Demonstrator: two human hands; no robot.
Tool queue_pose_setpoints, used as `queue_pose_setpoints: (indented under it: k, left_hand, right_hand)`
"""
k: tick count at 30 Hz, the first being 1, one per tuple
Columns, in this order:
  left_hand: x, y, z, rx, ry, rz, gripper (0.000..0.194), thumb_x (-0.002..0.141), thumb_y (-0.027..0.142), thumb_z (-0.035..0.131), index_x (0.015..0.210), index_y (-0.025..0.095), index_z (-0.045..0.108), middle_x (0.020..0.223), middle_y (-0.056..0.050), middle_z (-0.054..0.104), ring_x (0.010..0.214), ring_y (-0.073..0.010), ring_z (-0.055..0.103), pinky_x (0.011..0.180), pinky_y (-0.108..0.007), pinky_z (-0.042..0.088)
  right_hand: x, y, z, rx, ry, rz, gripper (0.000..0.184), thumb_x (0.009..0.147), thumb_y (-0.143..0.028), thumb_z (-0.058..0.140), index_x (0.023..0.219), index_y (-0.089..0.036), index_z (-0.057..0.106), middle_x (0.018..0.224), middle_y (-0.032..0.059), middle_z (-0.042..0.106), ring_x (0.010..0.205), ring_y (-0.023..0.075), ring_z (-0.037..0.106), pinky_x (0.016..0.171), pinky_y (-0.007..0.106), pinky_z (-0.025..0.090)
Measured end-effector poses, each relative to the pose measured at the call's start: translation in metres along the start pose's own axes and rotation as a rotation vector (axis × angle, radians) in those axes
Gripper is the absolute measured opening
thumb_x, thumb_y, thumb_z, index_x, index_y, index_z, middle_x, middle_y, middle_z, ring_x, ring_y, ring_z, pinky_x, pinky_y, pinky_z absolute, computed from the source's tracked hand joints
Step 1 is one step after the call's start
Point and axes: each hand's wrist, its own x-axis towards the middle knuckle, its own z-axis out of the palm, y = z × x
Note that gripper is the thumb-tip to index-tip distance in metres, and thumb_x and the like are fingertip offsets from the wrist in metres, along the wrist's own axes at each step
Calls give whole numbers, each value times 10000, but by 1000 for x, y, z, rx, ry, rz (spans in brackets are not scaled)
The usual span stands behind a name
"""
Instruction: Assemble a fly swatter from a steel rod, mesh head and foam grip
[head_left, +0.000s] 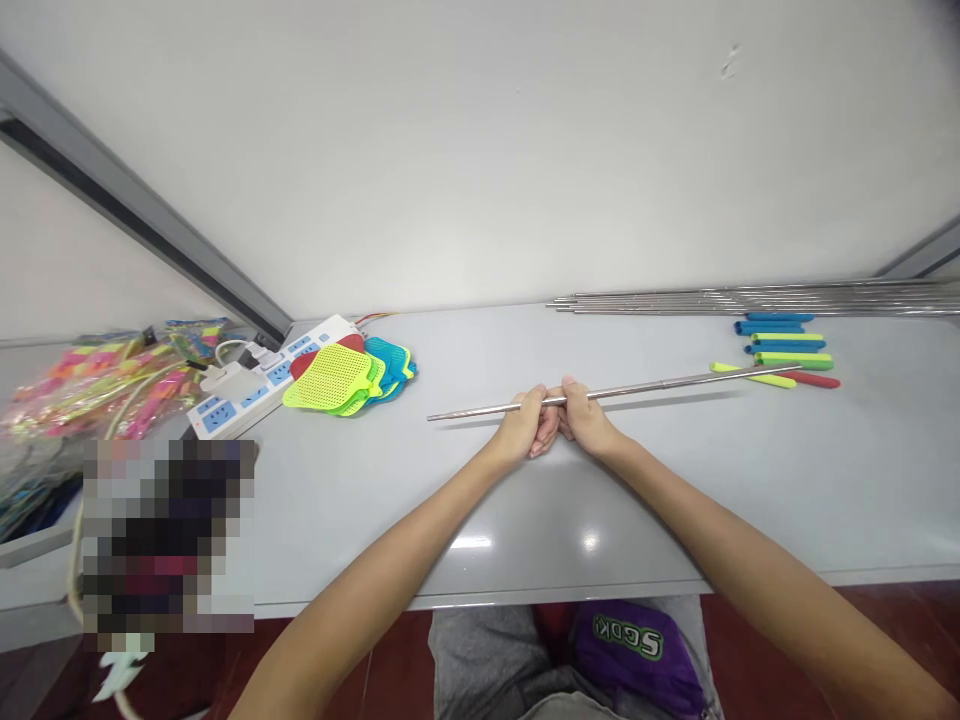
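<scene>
My left hand [521,425] and right hand [589,420] are closed side by side around a thin stainless steel rod [660,388], which lies across the pale grey table [750,480], its right end crossing a yellow-green foam sleeve [780,381].

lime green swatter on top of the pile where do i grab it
Pinch the lime-green swatter head by its narrow right end, coming from above: the mesh lies flat on the pile of swatter heads, and that end looks slimmest for fingers.
</scene>
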Motion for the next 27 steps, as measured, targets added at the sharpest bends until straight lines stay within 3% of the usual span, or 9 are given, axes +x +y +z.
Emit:
queue_pose_setpoints:
  k: [5, 11, 20, 23, 27]
  left_hand:
    - [1, 0, -1, 5, 16, 24, 518, 798, 433, 247, 375, 159, 364, 242, 39, 313, 239, -59, 318, 333, -200, 264]
    - [3, 2, -1, 21, 151, 32, 465, 766, 455, 336, 424, 147, 397, 296, 48, 334, 308, -56, 359, 380, -194, 280]
    - [5, 4, -5, 24, 183, 60, 434, 771, 473, 300, 492, 155, 393, 376, 48, 346, 364, -64, 372, 421, -202, 305]
    - [2, 4, -3, 178, 103, 61, 463, 788, 485, 239, 534, 151, 434, 400, 35, 370, 400, -77, 387, 455, -212, 326]
    - [-10, 6, 9, 696, -22, 208, 382, 799, 406, 300, 597, 150, 498, 522, 3, 456, 515, -93, 425, 548, -229, 350]
  right_hand:
    - [3, -3, 1, 55, 47, 17, 520, 803, -465, 225, 400, -176, 383, 300, -34, 332, 278, 65, 299, 312, 200, 240]
    - [7, -2, 0, 215, 264, 55, 413, 761, -380, 400, 418, -185, 279, 321, -69, 251, 268, 48, 262, 305, 198, 201]
    - [10, -7, -8, 468, 346, 96, 378, 725, -331, 435, 429, -191, 246, 335, -75, 215, 272, 48, 253, 305, 197, 216]
    - [12, -9, -11, 488, 413, 110, 368, 716, -325, 442, 439, -191, 240, 335, -79, 203, 274, 48, 250, 304, 197, 215]
    - [14, -7, -15, 523, 492, 143, 385, 705, -327, 451, 428, -189, 222, 320, -81, 187, 277, 47, 256, 306, 192, 206]
